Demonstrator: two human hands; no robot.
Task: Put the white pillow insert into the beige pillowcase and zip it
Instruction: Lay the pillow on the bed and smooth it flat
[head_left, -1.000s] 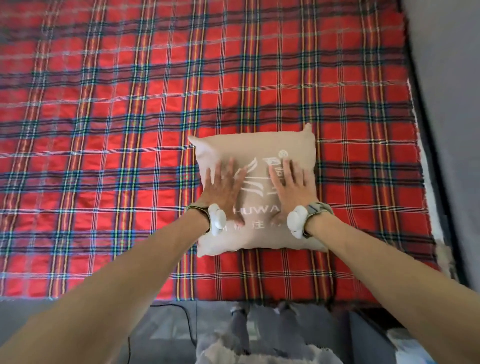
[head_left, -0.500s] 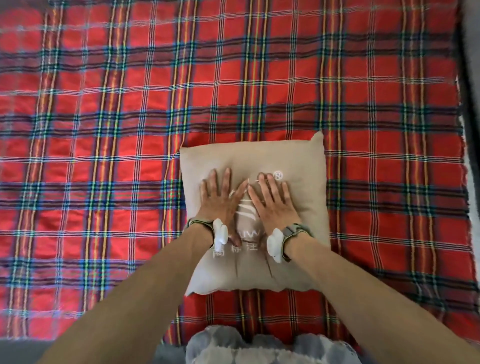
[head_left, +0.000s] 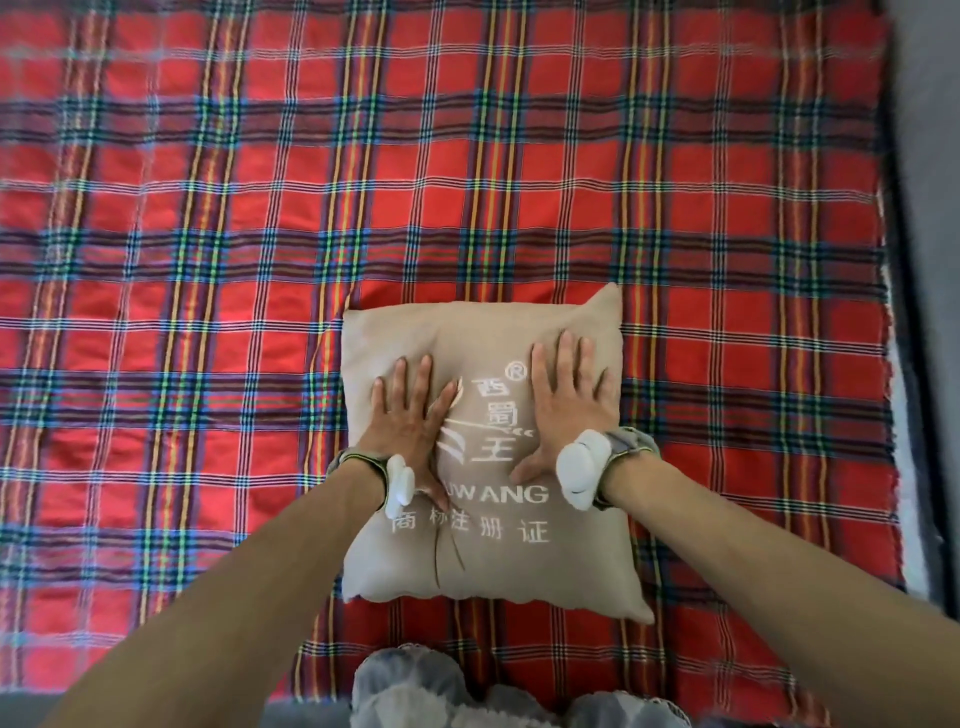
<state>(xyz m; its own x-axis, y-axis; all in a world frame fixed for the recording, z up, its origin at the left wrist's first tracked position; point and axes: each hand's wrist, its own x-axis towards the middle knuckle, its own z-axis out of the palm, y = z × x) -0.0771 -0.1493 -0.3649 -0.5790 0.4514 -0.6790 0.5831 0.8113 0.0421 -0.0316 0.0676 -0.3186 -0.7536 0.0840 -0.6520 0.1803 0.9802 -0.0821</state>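
Note:
The beige pillowcase (head_left: 483, 566) lies plump and square on the red plaid bedspread, printed side up with white lettering. The white insert is hidden inside it; no zipper shows. My left hand (head_left: 410, 415) presses flat on its left half, fingers spread. My right hand (head_left: 569, 402) lies flat on its right half, fingers apart, pointing away from me. Both palms touch the fabric and hold nothing. Each wrist wears a band with a white device.
The red plaid bedspread (head_left: 208, 260) covers the bed all around the pillow. Its right edge (head_left: 891, 364) meets a dark strip and a grey floor. My knees in grey patterned fabric (head_left: 415, 686) show at the near edge.
My hands have slid apart on the pillow: close together at its middle half a second ago, now out toward its left and right halves. The view has tilted further down.

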